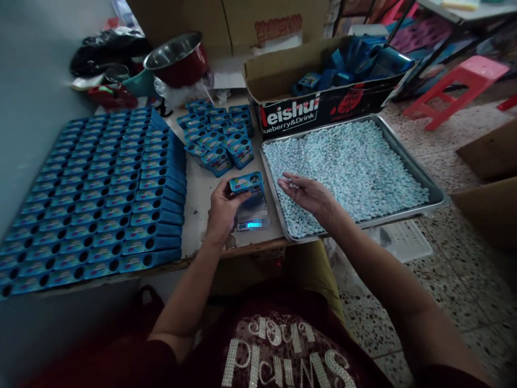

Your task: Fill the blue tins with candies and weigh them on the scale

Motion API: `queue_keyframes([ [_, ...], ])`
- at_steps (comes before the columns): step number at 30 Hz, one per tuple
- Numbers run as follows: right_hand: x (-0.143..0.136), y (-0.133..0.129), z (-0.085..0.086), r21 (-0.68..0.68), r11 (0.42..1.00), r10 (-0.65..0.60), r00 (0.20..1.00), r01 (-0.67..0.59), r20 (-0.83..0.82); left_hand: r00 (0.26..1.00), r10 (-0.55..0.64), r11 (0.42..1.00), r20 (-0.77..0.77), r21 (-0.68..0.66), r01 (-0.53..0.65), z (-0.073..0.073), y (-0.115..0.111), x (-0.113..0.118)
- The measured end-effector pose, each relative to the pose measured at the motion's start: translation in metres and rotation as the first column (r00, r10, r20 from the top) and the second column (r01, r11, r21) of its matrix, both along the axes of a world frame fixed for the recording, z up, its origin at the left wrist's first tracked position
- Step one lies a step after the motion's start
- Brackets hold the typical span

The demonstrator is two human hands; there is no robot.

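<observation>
Left hand: grip closed on a small blue box, fingers wrapped round its near end, box lifted just above the counter. Box's long axis runs left to right, printed face up and tilted toward the camera.

Right hand: palm up, fingers loosely curled and part open, hovering over the near left corner of the metal tray. A few pale blue tablets seem to rest at the fingertips; too small to be sure. Not clamped on anything firm.

Key relation: the box lies directly left of the right hand, near it but not touching, with the tray's left rim between the two. The left hand already has the box; the right hand is the one nearer the tablets.

Under the box, a small item with a blurred-out patch lies on the counter; cannot tell what it is.

Further out: a loose cluster of the same blue boxes behind the held box, some leaning. Far left, a large block of boxes in tidy rows, each with a round hole showing at one end, reaching the counter's near edge. Behind the tray, an open cardboard carton holding flat blue packaging. At the back, a red-sided steel pot and dark clutter. Right, on the speckled floor, a red plastic stool.

Nothing stands between hand and box but the tray rim.
</observation>
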State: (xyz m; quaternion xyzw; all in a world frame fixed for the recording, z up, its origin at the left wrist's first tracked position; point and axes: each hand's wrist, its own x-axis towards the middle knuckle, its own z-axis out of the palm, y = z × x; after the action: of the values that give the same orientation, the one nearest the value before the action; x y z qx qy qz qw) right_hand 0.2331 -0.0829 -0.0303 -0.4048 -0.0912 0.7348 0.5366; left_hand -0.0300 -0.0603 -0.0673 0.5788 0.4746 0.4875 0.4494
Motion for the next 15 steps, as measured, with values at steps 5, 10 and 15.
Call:
queue_keyframes([
  [5,-0.024,0.003,0.032,0.150,0.935,0.278,0.928,-0.321,0.248,0.998,-0.039,0.994,-0.046,-0.108,0.034,-0.018,-0.021,-0.014],
  [10,-0.050,0.013,0.056,0.280,0.818,0.297,0.787,-0.502,0.540,0.998,-0.057,0.996,0.004,-0.065,0.057,-0.001,-0.023,-0.023],
  [15,-0.040,0.022,0.051,0.217,0.876,0.282,0.822,-0.431,0.495,0.994,0.008,1.000,-0.109,0.004,-0.008,0.020,-0.037,-0.062],
])
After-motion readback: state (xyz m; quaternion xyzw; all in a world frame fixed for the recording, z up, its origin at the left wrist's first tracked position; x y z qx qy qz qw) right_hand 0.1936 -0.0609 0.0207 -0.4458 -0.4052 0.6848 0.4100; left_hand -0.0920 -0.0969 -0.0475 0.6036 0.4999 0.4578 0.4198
